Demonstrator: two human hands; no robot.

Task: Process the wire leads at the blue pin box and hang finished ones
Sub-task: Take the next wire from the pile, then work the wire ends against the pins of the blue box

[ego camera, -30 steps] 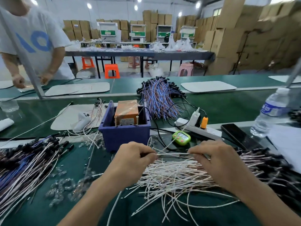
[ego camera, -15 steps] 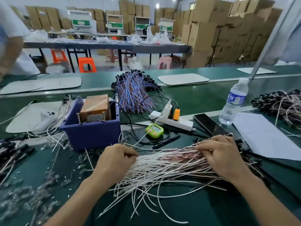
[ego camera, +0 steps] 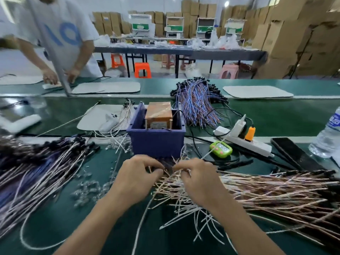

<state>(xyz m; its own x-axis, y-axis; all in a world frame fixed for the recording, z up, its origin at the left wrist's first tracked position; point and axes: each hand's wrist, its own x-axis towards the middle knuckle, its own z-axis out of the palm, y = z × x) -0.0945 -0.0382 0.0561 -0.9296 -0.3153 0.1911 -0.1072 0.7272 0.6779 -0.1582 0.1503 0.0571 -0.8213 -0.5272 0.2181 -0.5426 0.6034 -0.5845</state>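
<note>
The blue pin box stands on the green bench with an orange-wrapped block and two upright pins inside. Just in front of it, my left hand and my right hand are close together, fingers curled, each pinching the ends of white wire leads. These leads come from a big pile of white and pinkish leads spreading to the right. Another heap of leads with black ends lies at the left. Where the fingertips meet the wires is blurred.
Behind the box lies a bundle of blue and red wires. A power strip, a green timer, a black phone and a water bottle sit at the right. Clear plastic bits litter the bench. A person works opposite.
My hands have come together in front of the blue box, the right one moving left along the leads. The view has swung back to the left.
</note>
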